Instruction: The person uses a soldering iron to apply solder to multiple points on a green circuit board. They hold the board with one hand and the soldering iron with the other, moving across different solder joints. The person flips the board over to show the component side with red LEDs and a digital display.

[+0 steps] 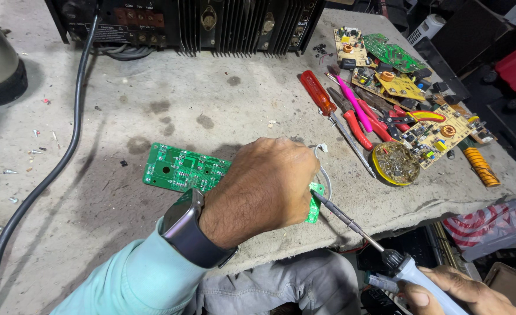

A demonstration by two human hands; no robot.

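A long green circuit board lies flat on the grey workbench. My left hand, a dark watch on its wrist, rests closed over the board's right part and hides it; a thin white wire curls out from under the fingers. My right hand at the lower right grips the pale handle of a soldering iron. The iron's tip touches the board's right corner, beside my left fingers.
A black amplifier with heat-sink fins stands at the bench's far edge, a thick black cable running from it down the left. On the right lie screwdrivers, pliers, a round flux tin and several loose circuit boards. The bench edge runs near my lap.
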